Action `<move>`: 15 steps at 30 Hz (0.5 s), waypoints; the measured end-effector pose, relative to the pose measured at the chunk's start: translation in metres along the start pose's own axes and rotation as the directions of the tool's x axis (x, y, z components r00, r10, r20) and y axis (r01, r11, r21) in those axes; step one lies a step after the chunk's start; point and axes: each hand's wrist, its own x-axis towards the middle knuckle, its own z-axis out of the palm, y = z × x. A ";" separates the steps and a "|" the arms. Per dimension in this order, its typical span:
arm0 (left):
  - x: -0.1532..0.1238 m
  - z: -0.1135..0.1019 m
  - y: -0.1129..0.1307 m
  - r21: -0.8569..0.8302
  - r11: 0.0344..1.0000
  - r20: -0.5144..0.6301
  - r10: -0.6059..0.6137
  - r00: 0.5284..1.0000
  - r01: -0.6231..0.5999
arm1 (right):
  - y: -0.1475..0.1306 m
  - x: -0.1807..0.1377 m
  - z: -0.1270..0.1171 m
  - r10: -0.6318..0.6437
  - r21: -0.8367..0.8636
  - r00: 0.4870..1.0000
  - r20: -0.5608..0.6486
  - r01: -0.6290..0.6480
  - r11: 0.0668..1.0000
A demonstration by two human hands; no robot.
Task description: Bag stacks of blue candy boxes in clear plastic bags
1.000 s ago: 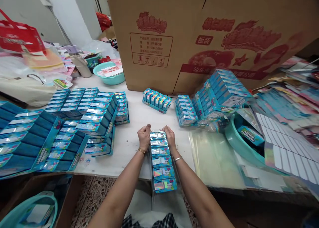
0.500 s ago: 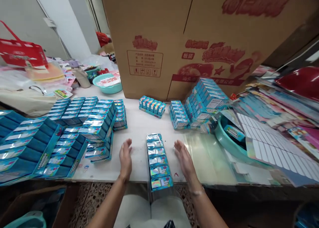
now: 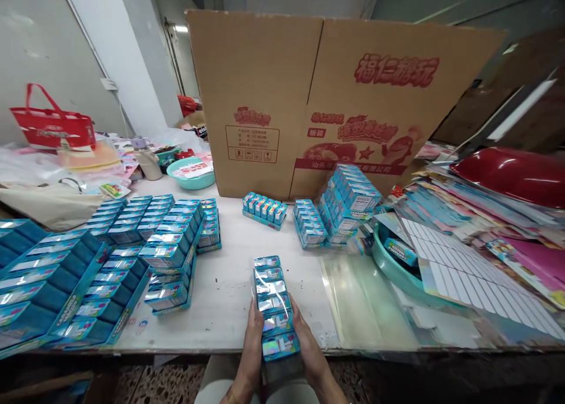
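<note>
the pack [image 3: 270, 287] of blue boxes lies at the lower centre of the frame, held between the left hand [image 3: 251, 340] and the right hand [image 3: 311, 350], one along each long side. its long axis runs away from the body, far end tipped slightly left; both hands flank the near half, neither clearly nearer.

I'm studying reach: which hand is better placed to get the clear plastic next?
Probably the right hand: the clear plastic lies on its side, while the left hand is across the box row. Both hands hold that row, though.
</note>
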 end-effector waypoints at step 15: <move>0.096 0.097 0.034 0.064 0.979 0.351 0.159 0.923 -0.193 | -0.114 0.075 -0.011 -0.331 -0.111 0.936 -0.118 0.319 0.941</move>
